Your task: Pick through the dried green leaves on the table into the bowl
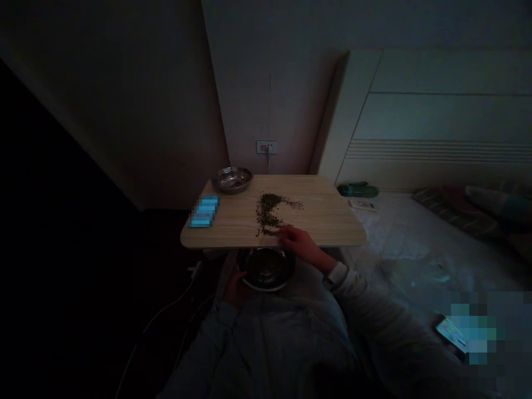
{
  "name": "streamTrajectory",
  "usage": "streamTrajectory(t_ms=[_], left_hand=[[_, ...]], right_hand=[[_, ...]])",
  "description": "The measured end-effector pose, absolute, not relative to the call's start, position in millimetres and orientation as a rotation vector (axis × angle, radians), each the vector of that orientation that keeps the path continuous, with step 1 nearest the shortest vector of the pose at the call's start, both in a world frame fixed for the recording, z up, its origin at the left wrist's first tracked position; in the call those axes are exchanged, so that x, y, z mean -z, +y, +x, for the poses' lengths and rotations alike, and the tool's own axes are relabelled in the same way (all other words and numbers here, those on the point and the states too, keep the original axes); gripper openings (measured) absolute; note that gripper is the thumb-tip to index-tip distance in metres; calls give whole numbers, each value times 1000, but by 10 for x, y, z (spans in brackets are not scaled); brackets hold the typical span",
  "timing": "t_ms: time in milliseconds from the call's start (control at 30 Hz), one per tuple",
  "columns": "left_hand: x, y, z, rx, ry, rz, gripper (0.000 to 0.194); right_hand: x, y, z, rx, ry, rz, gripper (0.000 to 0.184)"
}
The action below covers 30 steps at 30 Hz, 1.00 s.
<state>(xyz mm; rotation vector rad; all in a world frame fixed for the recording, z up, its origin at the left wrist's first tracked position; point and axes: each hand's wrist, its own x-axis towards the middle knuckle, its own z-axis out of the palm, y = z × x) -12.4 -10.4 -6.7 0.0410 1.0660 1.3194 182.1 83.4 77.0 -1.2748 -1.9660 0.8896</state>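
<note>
Small dark green beans [268,208], which look like mung beans, lie in a loose curved heap on the light wooden table [324,210]. At the heap's near end, my right hand [301,244] rests by the table's front edge, fingers stretched leftward at the beans. It appears to hold nothing, though dim light blurs the fingertips. Below that edge, over my lap, a metal bowl [266,271] is gripped at its left rim by my left hand [235,289]. The bowl's contents are too dark to make out.
Another metal bowl [231,180] stands at the table's back left corner, with a lit phone [204,211] in front of it. On the bed to the right lie a green bottle-like object [358,190], a remote control [363,205] and another phone [452,335]. Cables [155,318] hang at lower left.
</note>
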Motion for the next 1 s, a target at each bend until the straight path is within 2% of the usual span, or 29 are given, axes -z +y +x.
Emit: streamTrajectory(t_ms=[200, 433, 733, 1000], left_hand=[[74, -112, -127, -1345, 1051, 79, 34], [45, -113, -114, -1342, 1070, 89, 31], [31, -121, -114, -1348, 1059, 82, 25], [36, -121, -117, -1335, 1062, 112, 38]], right_hand=[[-758, 851, 1951, -853, -1909, -1297, 25], [-785, 906, 2116, -686, -1879, -1441, 25], [-754, 1024, 2032, -647, -1867, -1452, 23], [-739, 1022, 2023, -700, -1902, -1402, 21]])
